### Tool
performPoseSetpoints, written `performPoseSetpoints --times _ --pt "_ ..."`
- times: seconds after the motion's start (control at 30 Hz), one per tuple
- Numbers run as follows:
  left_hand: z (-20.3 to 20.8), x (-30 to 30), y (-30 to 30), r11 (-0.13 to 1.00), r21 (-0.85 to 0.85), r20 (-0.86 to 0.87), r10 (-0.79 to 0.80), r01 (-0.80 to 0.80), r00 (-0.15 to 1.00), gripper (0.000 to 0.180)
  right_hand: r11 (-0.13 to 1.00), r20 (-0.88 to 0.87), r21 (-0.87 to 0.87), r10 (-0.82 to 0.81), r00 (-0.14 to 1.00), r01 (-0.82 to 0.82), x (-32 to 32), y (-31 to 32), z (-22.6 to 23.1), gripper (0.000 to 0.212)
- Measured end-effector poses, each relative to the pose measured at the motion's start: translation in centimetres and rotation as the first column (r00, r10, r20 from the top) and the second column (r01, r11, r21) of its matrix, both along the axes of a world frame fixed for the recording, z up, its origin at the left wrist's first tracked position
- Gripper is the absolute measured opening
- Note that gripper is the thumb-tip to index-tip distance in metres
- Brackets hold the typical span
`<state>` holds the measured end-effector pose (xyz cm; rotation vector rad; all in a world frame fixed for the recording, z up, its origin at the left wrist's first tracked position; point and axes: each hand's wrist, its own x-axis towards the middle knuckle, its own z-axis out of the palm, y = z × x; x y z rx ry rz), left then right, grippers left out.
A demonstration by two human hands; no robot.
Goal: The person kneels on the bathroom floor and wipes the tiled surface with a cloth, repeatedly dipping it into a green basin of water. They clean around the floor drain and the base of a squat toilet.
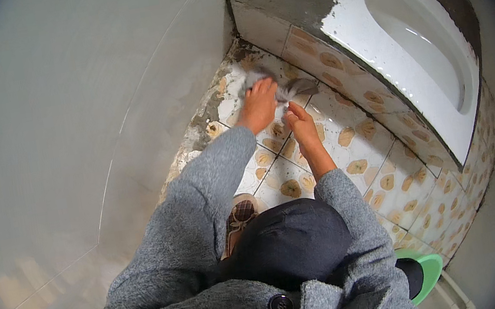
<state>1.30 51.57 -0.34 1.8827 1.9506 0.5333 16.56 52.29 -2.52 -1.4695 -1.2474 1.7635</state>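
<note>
Left of the white squat toilet (pixel 359 8), the left hand (pixel 260 105) curls its fingers around a blurred grey cloth (pixel 302 88); the right hand (pixel 301 122) is half-curled, its grip unclear. Nearer than the toilet: a green basin (pixel 432 273), contents unclear.

Both my arms (pixel 220 169) reach forward and down, the left slanting in from the lower left, the right running straighter! My left hand (pixel 260 105) is farther out, back turned up, fingers bent, tips blurred and hard to read! Just beside it, nearer me, there's my right hand (pixel 303 127), thumb and forefinger leading, the other fingers curled in! Both wrists are bare, and down between my arms juts one bent knee (pixel 290 235)
</note>
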Motion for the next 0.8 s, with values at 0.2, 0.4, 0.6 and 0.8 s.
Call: performPoseSetpoints --times 0.2,0.4,0.6,0.8 --pt "-1.0 4.3 -9.2 0.975 -0.004 0.162 -0.217 0.221 0.963 0.051 0.991 0.118 -0.124 0.061 0.991 -0.046 4.1 -3.4 -0.5 0.029" --pt "-0.3 8.1 -11.6 0.949 -0.012 0.503 -0.266 0.314 0.822 0.031 0.987 0.275 -0.149 0.094 0.957 -0.054 11.4 -6.9 -1.5 0.009" --pt "6.5 4.5 -9.6 0.994 0.027 0.441 0.082 -0.104 0.894 0.012 0.969 -0.14 -0.195 -0.177 0.974 0.149 7.1 -4.9 7.6 0.01" --pt "7.0 -3.5 -7.8 0.95 0.133 0.204 0.254 -0.284 0.945 0.033 0.99 -0.22 -0.13 0.024 0.975 -0.054 3.5 -2.4 13.1 0.036"
